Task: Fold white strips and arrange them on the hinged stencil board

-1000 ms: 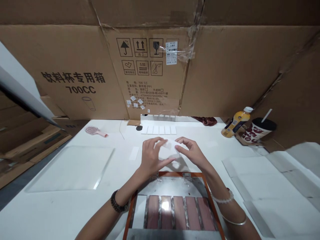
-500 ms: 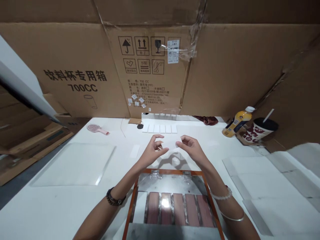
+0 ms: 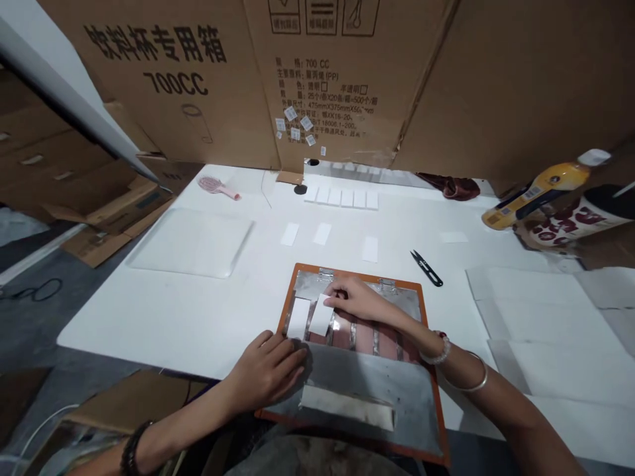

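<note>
In the head view, my right hand (image 3: 354, 297) pinches a white rectangular card (image 3: 320, 318) by its upper edge. The card tilts over the second slot of an orange-edged frame (image 3: 357, 270) with a metal surface. Another white card (image 3: 298, 318) lies in the leftmost slot. Pinkish-brown strips (image 3: 364, 337) fill the slots to the right, partly covered by my right forearm. My left hand (image 3: 268, 367) rests at the frame's left side, fingers slightly bent and holding nothing visible.
Loose white cards (image 3: 370, 249) lie beyond the frame, with a row of several more (image 3: 342, 198) behind. Black thread snips (image 3: 426, 268) sit to the right. A hairbrush (image 3: 218, 187), clear sheet (image 3: 193, 241), bottle (image 3: 546, 188) and cup (image 3: 585, 215) stand around; cardboard (image 3: 337, 99) walls the back.
Both hands have come down and back from above the table to the frame. A white card is now in my right hand over the second slot. The view has tilted down.
</note>
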Available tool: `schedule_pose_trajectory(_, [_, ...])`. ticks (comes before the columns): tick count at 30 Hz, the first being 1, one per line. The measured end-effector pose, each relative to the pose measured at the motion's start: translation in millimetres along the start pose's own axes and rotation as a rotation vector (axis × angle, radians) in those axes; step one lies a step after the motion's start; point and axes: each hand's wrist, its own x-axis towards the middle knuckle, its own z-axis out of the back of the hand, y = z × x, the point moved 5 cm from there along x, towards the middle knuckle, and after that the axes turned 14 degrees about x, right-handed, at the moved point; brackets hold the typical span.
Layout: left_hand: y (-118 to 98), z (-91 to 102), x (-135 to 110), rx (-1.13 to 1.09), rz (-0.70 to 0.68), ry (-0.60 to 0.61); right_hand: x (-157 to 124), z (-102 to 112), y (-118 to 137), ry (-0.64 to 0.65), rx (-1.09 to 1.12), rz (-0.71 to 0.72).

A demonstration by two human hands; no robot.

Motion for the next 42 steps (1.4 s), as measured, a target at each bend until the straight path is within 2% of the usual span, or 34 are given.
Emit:
schedule_pose_trajectory(4, [-12.2,-7.5,-8.7,0.073,-0.017,0.015,0.5,-4.4,0.9,0.035,-0.041,-0.004])
schedule_pose_trajectory(11, [-14.8,-14.1,-14.8,0.105,-0.017,-0.012,-2.2,-10.3,-0.9,0.06,-0.094,-0.044])
schedule_pose_trajectory(15, [-14.9,-16.6,-12.9,0.109,-0.015,-0.021,-2.0,-10.2,1.3,0.065,-0.127,-0.061])
schedule_pose_trajectory(22, [-13.5,-20.9,-3.4,0.124,0.023,0.046,0.2,-12.4,-0.4,0.066,-0.198,-0.018])
schedule_pose_trajectory(28, [-12.1,-23.9,-0.1,0.144,0.02,0.056,-2.5,-8.2,4.5,0.002,-0.308,0.104])
schedule_pose_trajectory(32, [-12.2,-22.7,-0.2,0.153,0.017,0.027,-22.1,-4.7,19.6,-0.057,-0.423,0.237])
schedule_pose_trajectory(37, [-13.7,-24.4,-1.9,0.152,0.01,-0.018,-54.9,-24.7,19.3,0.034,-0.6,0.409])
schedule_pose_trajectory(42, [-13.1,-25.4,-2.2,0.13,0.006,-0.044,-66.7,-38.7,4.9,0.048,-0.718,0.496])
